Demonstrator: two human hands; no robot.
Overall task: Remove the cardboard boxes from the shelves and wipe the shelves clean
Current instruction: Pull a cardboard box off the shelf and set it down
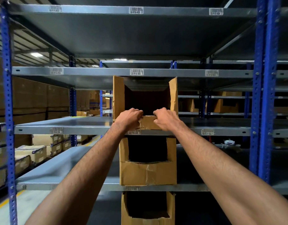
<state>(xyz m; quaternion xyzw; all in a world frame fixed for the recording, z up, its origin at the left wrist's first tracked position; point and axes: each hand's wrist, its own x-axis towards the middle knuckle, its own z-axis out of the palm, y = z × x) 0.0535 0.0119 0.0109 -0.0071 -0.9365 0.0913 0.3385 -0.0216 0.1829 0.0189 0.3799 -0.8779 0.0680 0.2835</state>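
So the big grey metal shelving rack with blue perforated uprights (7, 95) fills pretty much everything around both hands, shelves running above and below them. Off past the left hand there's a stack of sealed brown cartons (31, 101) in the background.

The open-fronted brown cardboard box (119, 96) sits on the grey shelf (63, 124) right at hand level, smack in the middle. Directly under the hands is a second creased cardboard box (148, 172) on the next shelf down, and a third torn cardboard box (148, 220) below that one.

Left hand (128, 118) has its fingers curled over the low front lip of the top box, gripping it. Right hand (164, 118) is doing the same thing just beside it on the same lip.
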